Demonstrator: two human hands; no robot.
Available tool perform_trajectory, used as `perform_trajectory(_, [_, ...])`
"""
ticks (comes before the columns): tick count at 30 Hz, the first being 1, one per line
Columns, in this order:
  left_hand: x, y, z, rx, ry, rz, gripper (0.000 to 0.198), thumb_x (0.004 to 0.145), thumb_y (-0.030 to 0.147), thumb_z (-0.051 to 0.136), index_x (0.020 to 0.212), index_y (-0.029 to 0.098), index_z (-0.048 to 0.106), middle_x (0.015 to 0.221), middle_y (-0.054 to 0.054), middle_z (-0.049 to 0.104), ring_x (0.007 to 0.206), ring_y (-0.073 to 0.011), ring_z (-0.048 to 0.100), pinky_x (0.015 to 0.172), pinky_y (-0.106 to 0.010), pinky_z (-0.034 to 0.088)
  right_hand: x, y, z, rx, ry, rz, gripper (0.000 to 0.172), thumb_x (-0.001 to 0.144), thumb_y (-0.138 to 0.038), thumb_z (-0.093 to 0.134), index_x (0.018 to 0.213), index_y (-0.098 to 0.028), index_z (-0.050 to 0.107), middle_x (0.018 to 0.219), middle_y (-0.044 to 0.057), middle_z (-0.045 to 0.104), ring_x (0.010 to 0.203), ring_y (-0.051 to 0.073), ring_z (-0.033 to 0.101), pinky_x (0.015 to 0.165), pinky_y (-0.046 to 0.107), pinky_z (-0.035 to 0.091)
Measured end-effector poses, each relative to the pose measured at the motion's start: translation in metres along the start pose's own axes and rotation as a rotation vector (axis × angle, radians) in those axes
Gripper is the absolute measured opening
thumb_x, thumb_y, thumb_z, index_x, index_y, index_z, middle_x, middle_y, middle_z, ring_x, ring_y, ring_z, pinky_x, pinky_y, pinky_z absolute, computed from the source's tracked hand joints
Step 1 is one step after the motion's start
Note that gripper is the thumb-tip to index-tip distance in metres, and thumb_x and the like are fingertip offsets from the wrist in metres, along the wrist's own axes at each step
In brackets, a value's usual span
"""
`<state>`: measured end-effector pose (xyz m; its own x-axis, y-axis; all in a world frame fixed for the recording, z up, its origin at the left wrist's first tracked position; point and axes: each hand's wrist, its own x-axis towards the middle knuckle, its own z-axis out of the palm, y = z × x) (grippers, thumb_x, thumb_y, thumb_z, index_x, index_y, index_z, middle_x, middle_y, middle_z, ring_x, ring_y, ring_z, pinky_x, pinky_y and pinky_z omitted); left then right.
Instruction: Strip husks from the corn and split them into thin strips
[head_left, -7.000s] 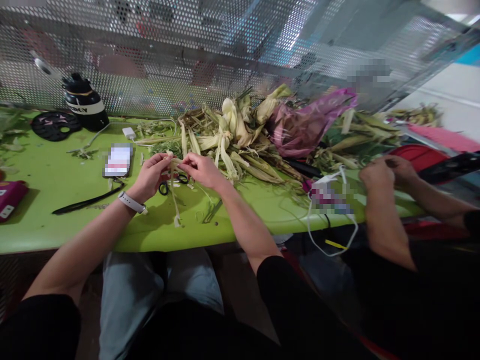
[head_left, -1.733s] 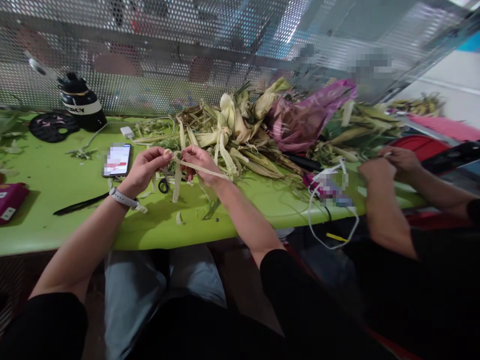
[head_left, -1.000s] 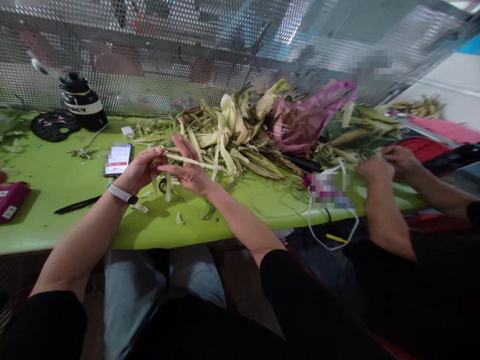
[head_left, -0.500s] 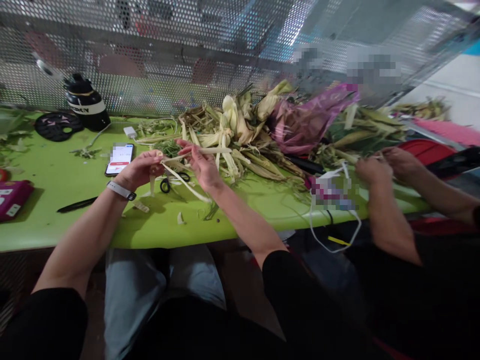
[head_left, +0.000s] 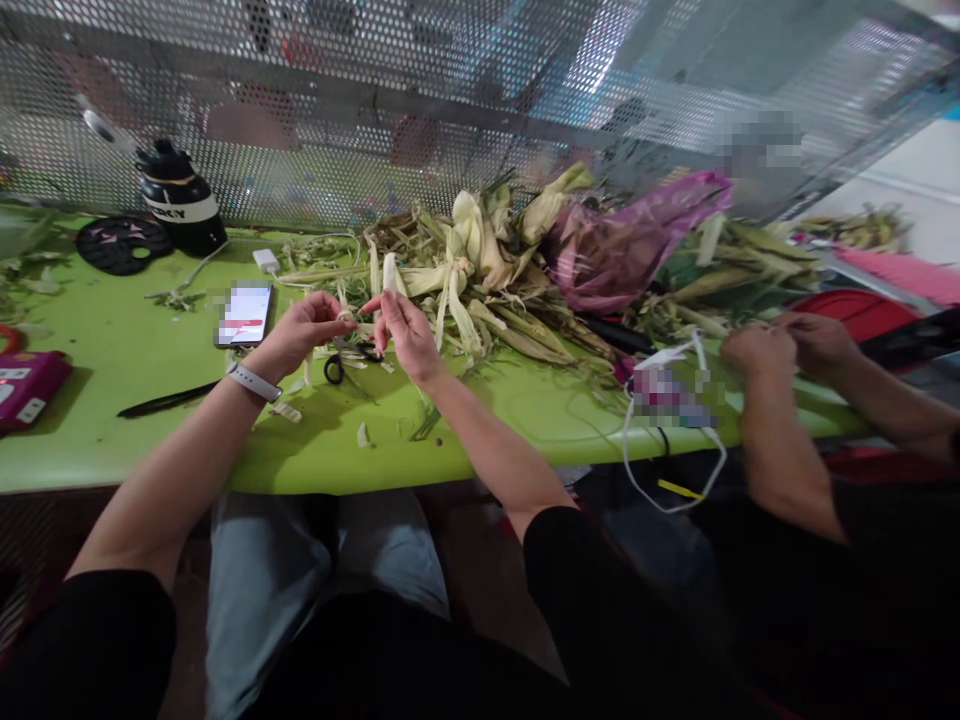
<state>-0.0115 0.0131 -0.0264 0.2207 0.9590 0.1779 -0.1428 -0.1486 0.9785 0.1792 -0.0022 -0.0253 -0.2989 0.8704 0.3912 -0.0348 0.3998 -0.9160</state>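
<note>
My left hand (head_left: 309,328), a pale band on its wrist, pinches a small knotted bit of corn husk at its fingertips. Close beside it, my right hand (head_left: 409,338) grips a pale corn husk strip (head_left: 390,274) that sticks up above the thumb. The fingertips of both hands nearly meet; whether the strip joins the knotted bit is hidden by the fingers. Below them lie black-handled scissors (head_left: 334,370), partly covered. Behind my right hand spreads a heap of corn husks (head_left: 469,255), some cream, some dried brown.
On the green table (head_left: 510,430) lie a phone (head_left: 247,315), a black pen-like object (head_left: 165,399) and a purple box (head_left: 30,388). A dark bottle (head_left: 184,205) stands at the back left. A purple plastic bag (head_left: 607,250) rests among the husks. A co-worker's hands (head_left: 784,345) work at right.
The husk strip in my right hand has swung from lying sideways to pointing up. The long strand that hung between my hands no longer shows. My hands have drawn a little closer together.
</note>
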Motion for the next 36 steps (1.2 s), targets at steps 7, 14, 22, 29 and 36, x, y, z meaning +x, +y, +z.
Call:
perform_trajectory(7, [-0.002, 0.001, 0.003, -0.004, 0.03, -0.017, 0.028, 0.062, 0.015, 0.086, 0.071, 0.017, 0.059, 0.06, 0.003, 0.059, 0.048, -0.0053, 0.047, 0.044, -0.019, 0.031, -0.002, -0.005, -0.008, -0.13, -0.153, -0.019, 0.043, 0.093, -0.055, 0.055, 0.075, -0.019, 0.07, 0.057, -0.002, 0.05, 0.056, 0.012, 0.046, 0.058, 0.028, 0.039])
perform_trajectory(14, [-0.001, 0.001, 0.003, 0.007, 0.059, -0.028, 0.031, 0.061, 0.014, 0.087, 0.068, 0.017, 0.058, 0.055, 0.005, 0.052, 0.044, -0.004, 0.043, 0.043, -0.019, 0.029, 0.0, -0.012, -0.013, -0.254, -0.268, -0.051, 0.04, 0.086, -0.044, 0.06, 0.056, -0.019, 0.067, 0.072, 0.002, 0.057, 0.074, 0.015, 0.051, 0.077, 0.031, 0.044])
perform_trajectory(22, [-0.002, -0.001, 0.006, 0.045, 0.078, 0.057, 0.026, 0.064, 0.01, 0.083, 0.07, 0.016, 0.059, 0.061, 0.003, 0.057, 0.051, -0.0055, 0.049, 0.049, -0.02, 0.034, 0.003, 0.0, -0.012, -0.135, -0.257, 0.062, 0.034, 0.084, -0.036, 0.058, 0.057, -0.018, 0.068, 0.068, 0.001, 0.055, 0.066, 0.012, 0.048, 0.064, 0.028, 0.041])
perform_trajectory(29, [-0.004, 0.001, 0.01, 0.059, 0.11, 0.058, 0.026, 0.064, 0.012, 0.083, 0.069, 0.017, 0.058, 0.061, 0.004, 0.055, 0.051, -0.0052, 0.047, 0.048, -0.02, 0.033, 0.004, 0.006, -0.009, -0.167, -0.17, 0.09, 0.038, 0.089, -0.049, 0.061, 0.066, -0.018, 0.062, 0.057, -0.004, 0.044, 0.055, 0.01, 0.037, 0.053, 0.027, 0.028])
perform_trajectory(36, [-0.004, -0.003, 0.012, 0.066, 0.131, 0.067, 0.031, 0.06, 0.016, 0.087, 0.07, 0.016, 0.058, 0.062, 0.003, 0.055, 0.053, -0.0057, 0.047, 0.049, -0.02, 0.033, 0.002, 0.007, -0.003, -0.234, -0.098, 0.003, 0.043, 0.086, -0.06, 0.063, 0.076, -0.019, 0.059, 0.063, -0.004, 0.049, 0.058, 0.01, 0.039, 0.056, 0.026, 0.03])
